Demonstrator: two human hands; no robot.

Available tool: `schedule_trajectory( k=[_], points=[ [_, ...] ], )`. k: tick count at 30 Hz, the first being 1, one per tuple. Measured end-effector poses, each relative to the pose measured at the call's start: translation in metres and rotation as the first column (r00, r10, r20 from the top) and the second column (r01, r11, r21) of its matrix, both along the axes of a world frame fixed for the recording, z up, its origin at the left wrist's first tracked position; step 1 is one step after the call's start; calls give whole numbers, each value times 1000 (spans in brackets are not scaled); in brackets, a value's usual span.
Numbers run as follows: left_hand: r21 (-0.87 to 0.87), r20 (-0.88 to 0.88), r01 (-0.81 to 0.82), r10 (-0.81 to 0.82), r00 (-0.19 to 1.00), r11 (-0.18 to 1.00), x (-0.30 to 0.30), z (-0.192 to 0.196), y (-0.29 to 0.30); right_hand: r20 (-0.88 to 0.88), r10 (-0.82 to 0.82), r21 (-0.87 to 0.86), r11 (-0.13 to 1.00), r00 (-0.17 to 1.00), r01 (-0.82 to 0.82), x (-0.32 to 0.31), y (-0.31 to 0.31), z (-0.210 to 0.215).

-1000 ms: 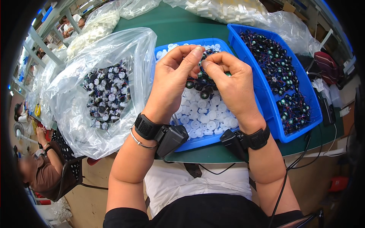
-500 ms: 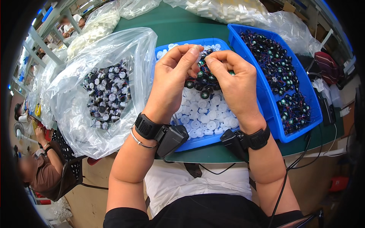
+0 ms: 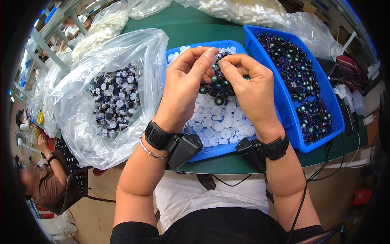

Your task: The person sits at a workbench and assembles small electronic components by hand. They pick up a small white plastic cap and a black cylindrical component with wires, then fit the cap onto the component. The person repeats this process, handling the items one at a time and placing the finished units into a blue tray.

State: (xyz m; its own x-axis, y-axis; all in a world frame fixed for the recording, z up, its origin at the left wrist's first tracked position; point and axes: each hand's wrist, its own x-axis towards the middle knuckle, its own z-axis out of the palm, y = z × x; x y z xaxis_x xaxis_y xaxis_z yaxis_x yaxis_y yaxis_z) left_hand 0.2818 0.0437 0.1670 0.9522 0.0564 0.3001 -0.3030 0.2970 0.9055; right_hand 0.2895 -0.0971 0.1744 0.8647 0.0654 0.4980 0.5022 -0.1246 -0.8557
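Observation:
My left hand (image 3: 183,81) and my right hand (image 3: 255,83) meet, fingertips almost together, over a shallow blue tray (image 3: 215,154). Thumb and index finger are pinched on each hand. Something small and pale shows at the left fingertips, but its kind is too small to make out. What the right fingers pinch is hidden. Under the hands sits a cluster of small round black parts (image 3: 219,99) with green faces and thin wires. Around that cluster, translucent white plastic discs (image 3: 217,124) fill the tray.
At right, a deeper blue bin (image 3: 298,142) holds many wired black parts (image 3: 288,67). An open clear plastic bag (image 3: 69,118) of black-and-white pieces (image 3: 113,97) stands left. Bags of white parts (image 3: 243,12) line the far side of the green table (image 3: 162,24). A seated person (image 3: 50,179) is at far left.
Both hands keep nearly the same place and pinched pose. Only slight finger movement shows; the trays and bag stay put.

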Motion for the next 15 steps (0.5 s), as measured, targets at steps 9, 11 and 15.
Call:
schedule_trajectory(
  k=[9, 11, 15],
  points=[
    [-20, 7, -72, 72, 997, 997, 0, 3, -4, -11, 3, -29, 1000, 1000, -4, -2, 0, 2],
    [27, 2, -37, 37, 999, 999, 1, 0, -1, -5, 9, -56, 998, 1000, -9, -3, -1, 2],
    [37, 2, 6, -6, 1000, 999, 2, 0, -1, 108, 39, -41, 999, 993, -35, -5, 1, 3]
  ],
)
